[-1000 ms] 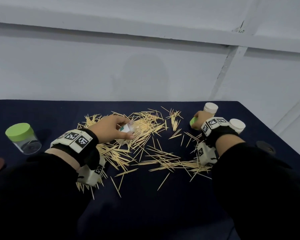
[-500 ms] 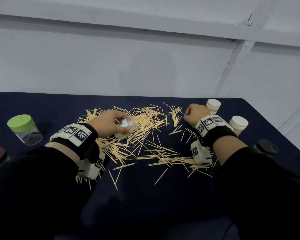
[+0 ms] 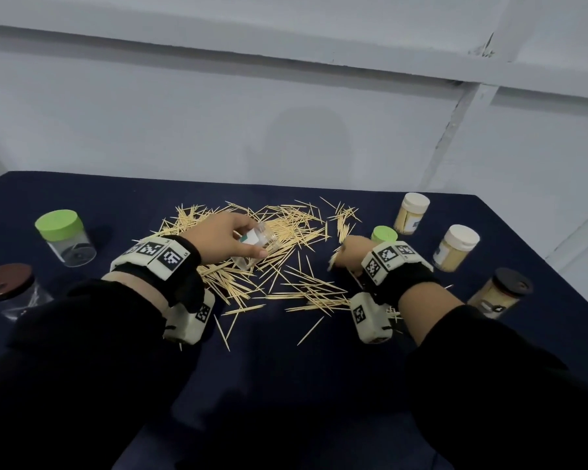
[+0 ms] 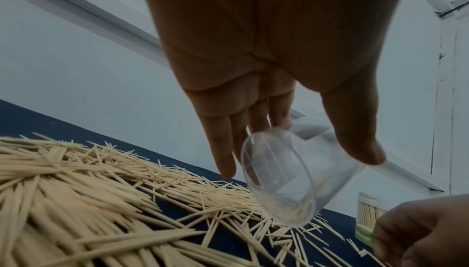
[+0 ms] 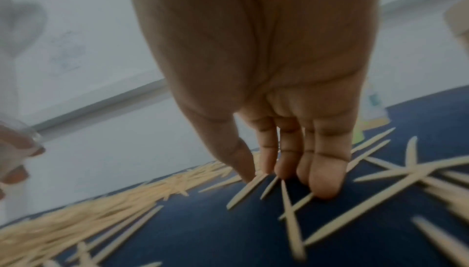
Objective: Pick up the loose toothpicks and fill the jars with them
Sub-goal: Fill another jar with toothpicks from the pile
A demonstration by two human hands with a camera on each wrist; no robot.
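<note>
Black sleeves [image 3: 82, 334], white wrist cameras [image 3: 189, 318], black-and-white tag bands [image 3: 157, 254]

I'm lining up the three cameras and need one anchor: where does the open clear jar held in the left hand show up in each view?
Head: the clear jar is left of centre, tilted, gripped by the left hand.
Left wrist: it is right of centre, below the fingers, its round end facing the camera.
Right wrist: only a blurred clear rim at the far left edge, probably the jar.
Shared landmark: the toothpick pile on the dark cloth.
</note>
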